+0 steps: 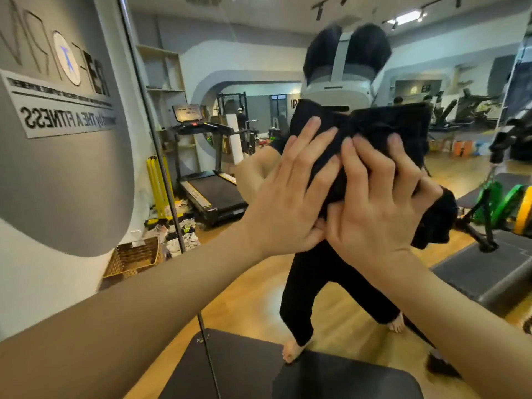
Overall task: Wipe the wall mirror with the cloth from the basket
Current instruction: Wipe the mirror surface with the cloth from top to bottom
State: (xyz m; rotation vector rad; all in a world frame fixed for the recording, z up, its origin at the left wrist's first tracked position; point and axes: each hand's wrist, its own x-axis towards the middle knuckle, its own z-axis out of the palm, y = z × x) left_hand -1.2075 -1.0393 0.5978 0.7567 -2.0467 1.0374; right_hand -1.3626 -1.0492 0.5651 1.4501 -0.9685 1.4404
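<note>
A black cloth (383,125) lies flat against the wall mirror (259,67), straight ahead at head height. My left hand (290,191) presses on the cloth's left part with its fingers straight and spread. My right hand (380,197) presses on the middle of the cloth beside it, fingers extended, thumbs close together. A loose end of the cloth (434,220) hangs down to the right of my right hand. The mirror reflects me behind the cloth. A woven basket (132,257) stands on the floor at the lower left, by the mirror's edge.
A dark padded bench (247,367) stands just below me against the mirror. The mirror's metal edge strip (149,125) runs down on the left beside a grey wall with lettering (57,110). The reflection shows a treadmill (207,180), gym machines and wooden floor.
</note>
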